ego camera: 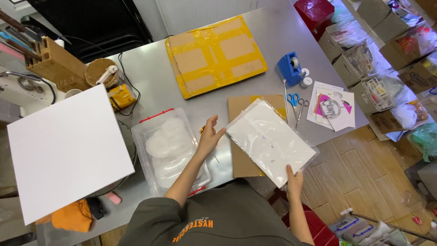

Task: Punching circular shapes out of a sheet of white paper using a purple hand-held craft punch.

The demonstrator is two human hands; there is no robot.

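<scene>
1. Fingers of the right hand point(295, 178) pinch the near corner of a flat white sheet sealed in a clear plastic sleeve point(271, 141), lifting it at a tilt.
2. Left hand point(209, 136) is spread open, fingers loose, its fingertips beside the sleeve's left edge; I cannot tell whether they touch it.
3. Under the sleeve lies a plain brown cardboard sheet point(243, 164) on the grey metal table point(150, 86).
4. Left of the sleeve sits a clear plastic tub with red latches point(169, 150), holding white round pads.
5. Beyond the sleeve lies a cardboard panel striped with yellow tape point(215, 55).
6. Right of the sleeve's far end are blue-handled scissors point(292, 99) and a blue tape dispenser point(291, 68).
7. Far left of the sleeve rests a large white square board point(63, 152).
</scene>
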